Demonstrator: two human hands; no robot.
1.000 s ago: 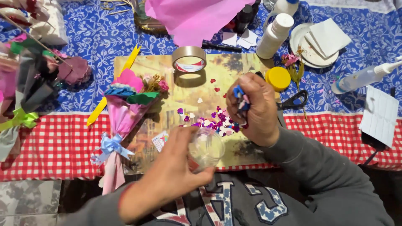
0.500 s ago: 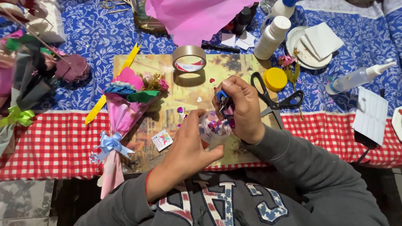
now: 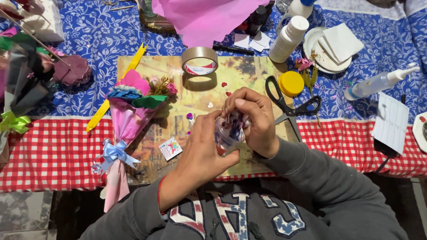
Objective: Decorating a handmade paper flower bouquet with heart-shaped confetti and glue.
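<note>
Two hands met over the middle of the bench, both closed about one small clear jar (image 3: 228,131) with bits of coloured confetti inside. The left hand (image 3: 202,153) wrapped the jar from below and the side, fingers curled round its wall. The right hand (image 3: 253,119) came over the top, its fingertips pinched together at the jar's mouth; whether they gripped a lid or only loose pieces I could not tell. The jar hung just above a picture board (image 3: 178,133) lying on the bench, near the board's right half.

A few confetti hearts (image 3: 210,105) lay loose on the board just beyond the hands. Further back on the board stood a roll of tape (image 3: 199,61). To the left a small paper bouquet (image 3: 129,115) in pink wrapping, tied with a pale blue ribbon bow (image 3: 112,153), lay slantwise across the board's edge, and a small printed card (image 3: 170,148) lay near its stem. A yellow paper strip (image 3: 116,89) ran out from under the bouquet.

To the right of the hands black-handled scissors (image 3: 289,104) lay open, touching a yellow lid (image 3: 291,83). Beyond these a white bottle (image 3: 289,39) stood beside a white plate (image 3: 313,51) carrying folded white paper. A clear squeeze bottle (image 3: 378,82) lay on its side well to the right. A sheet of pink tissue paper (image 3: 209,18) hung at the far edge of the bench
</note>
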